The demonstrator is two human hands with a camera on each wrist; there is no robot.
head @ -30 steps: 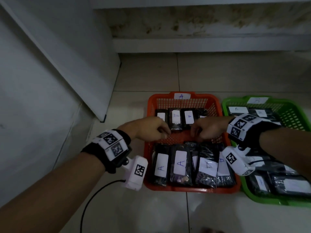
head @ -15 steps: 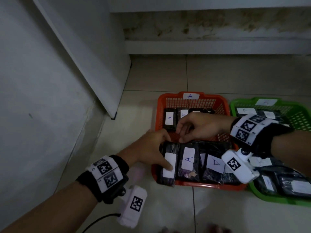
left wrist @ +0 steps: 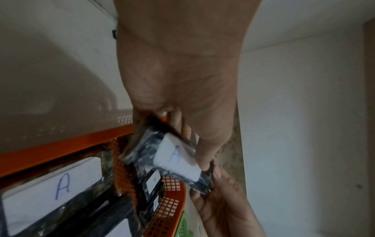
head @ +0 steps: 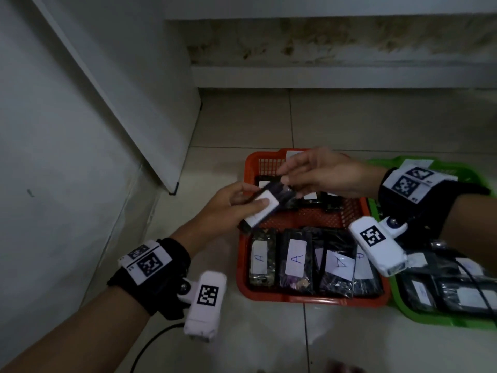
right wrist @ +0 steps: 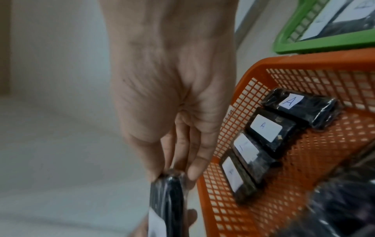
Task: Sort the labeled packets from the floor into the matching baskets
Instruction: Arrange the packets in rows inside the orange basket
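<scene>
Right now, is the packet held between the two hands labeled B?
No: the left wrist view shows the held packet bearing a handwritten A on its white label.

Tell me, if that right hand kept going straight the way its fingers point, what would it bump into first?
Probably the left hand. The right hand points leftward and already pinches one end of the held packet; the left hand grips the other end, directly in its line. Depth is hard to judge.
</scene>
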